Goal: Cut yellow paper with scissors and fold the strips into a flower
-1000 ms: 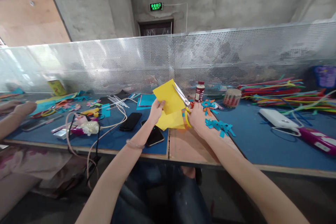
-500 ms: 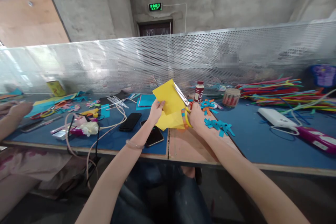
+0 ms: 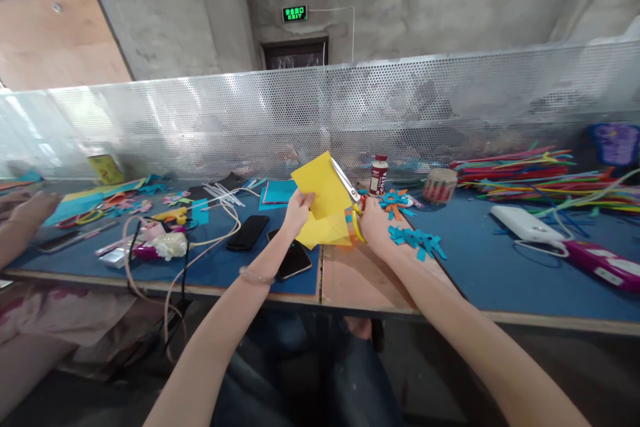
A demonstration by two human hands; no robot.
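A yellow sheet of paper [image 3: 323,181] is pinched at its lower left by my left hand [image 3: 299,210], raised above the table. My right hand [image 3: 375,223] is closed around the yellow handles of a pair of scissors [image 3: 347,181]. The scissor blades lie along the sheet's right edge, pointing up and left; whether they have cut into it I cannot tell. Below the raised sheet, more yellow paper [image 3: 325,232] lies on the table. Beside my right hand are blue paper cutouts [image 3: 419,241] and an orange and blue cutout [image 3: 395,203].
Two phones [image 3: 249,232] lie left of centre, one partly behind my left forearm. A red-labelled bottle [image 3: 379,175] stands behind my right hand. Colourful pipe cleaners [image 3: 530,173], a white power bank [image 3: 527,224] and a purple device [image 3: 603,265] are rightward. A co-worker's hands [image 3: 30,213] show at left.
Both hands, the yellow sheet and the scissors stay almost in place. At the far left, the co-worker's hands have shifted slightly.
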